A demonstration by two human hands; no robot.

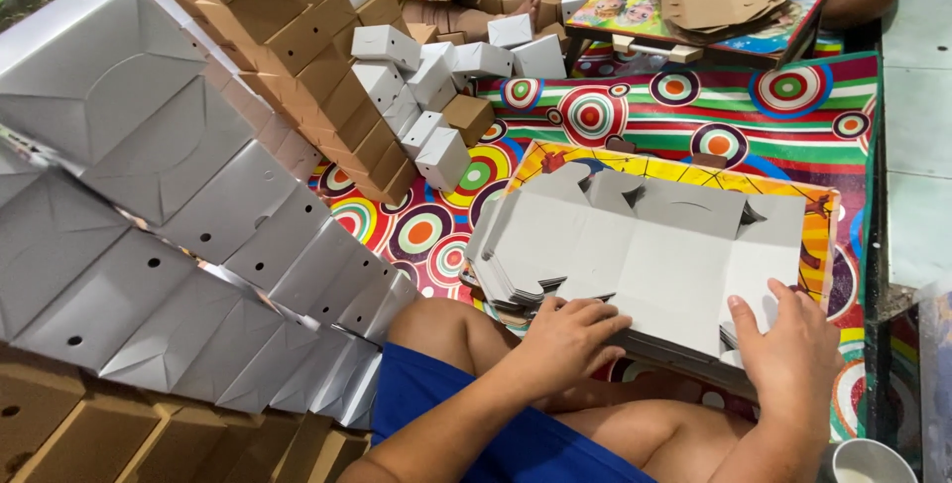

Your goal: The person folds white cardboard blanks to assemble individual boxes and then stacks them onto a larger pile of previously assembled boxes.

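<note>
Left hand (568, 337) lies flat, fingers together, on the near edge of the blanks (635, 255), a grey stack lying on a low board (823, 235) over the knees. Right hand (788, 344) pinches the top sheet's corner, thumb above; fingers underneath are hidden.

You wear blue shorts (466, 414); your arms are bare with no sleeves, and your hands carry no gloves or rings.
</note>
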